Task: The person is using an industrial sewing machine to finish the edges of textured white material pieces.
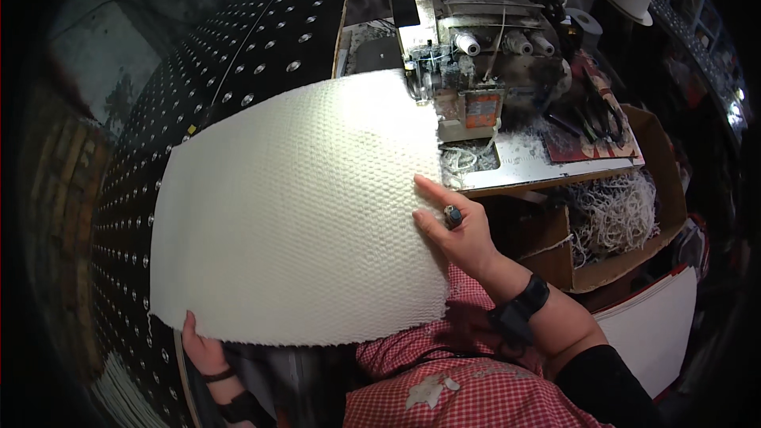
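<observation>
From my head camera, a big white textured cloth (297, 206) covers the middle of the view, spread across the black studded surface (238, 63). Its far edge at 1 o'clock runs under the sewing machine (464, 63). My right hand (456, 230) lies flat at the cloth's 3 o'clock edge, fingers (432, 189) stretched out and pressing down, the grip wide and closed on nothing. My left hand (202, 353) is at 7 o'clock, holding the cloth's near corner from below; its fingers are mostly hidden, so I cannot tell how tight that grip is. At 3 o'clock of my right hand, a cardboard box (626, 230) holds white thread scraps (610, 210). Thread cones (468, 43) sit on the machine.
</observation>
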Motion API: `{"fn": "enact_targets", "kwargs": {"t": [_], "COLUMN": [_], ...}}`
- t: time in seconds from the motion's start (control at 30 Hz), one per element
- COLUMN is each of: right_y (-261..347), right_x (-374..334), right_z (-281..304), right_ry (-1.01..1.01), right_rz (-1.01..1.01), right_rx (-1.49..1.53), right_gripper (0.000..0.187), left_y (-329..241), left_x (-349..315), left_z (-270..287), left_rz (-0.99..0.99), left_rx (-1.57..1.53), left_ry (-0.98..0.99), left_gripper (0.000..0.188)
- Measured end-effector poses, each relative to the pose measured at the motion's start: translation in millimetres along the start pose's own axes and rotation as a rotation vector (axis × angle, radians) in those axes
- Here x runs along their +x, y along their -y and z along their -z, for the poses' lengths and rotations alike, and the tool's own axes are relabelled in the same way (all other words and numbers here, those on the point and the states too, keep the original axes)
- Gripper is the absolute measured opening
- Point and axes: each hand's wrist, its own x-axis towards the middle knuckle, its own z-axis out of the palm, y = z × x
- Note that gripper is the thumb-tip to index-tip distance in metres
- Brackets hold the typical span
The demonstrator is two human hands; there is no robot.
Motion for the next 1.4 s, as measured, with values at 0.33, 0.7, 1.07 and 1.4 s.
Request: {"fn": "enact_targets", "kwargs": {"t": [0.33,0.7,1.07,1.4], "right_y": [5,0,-13,-12], "right_x": [-18,-6,51,65], "right_z": [2,1,11,-6], "right_ry": [-0.043,-0.219,-0.324,-0.422], "right_rz": [-0.034,0.066,0.035,0.197], "right_rx": [0.047,0.072,-0.095,-0.401], "right_gripper": [0.036,0.018,0.011,0.026], "left_y": [-9,-7,11,0], "left_x": [93,192,264,284], "left_z": [-27,-66,-112,-121], "left_rz": [0.079,0.22,0.081,-0.425], "left_rx": [0.113,-0.028,0.304,1.394], "left_ry": [0.107,0.098,0.118,0.116], "left_gripper": [0.037,0.035,0.032,0.051]}}
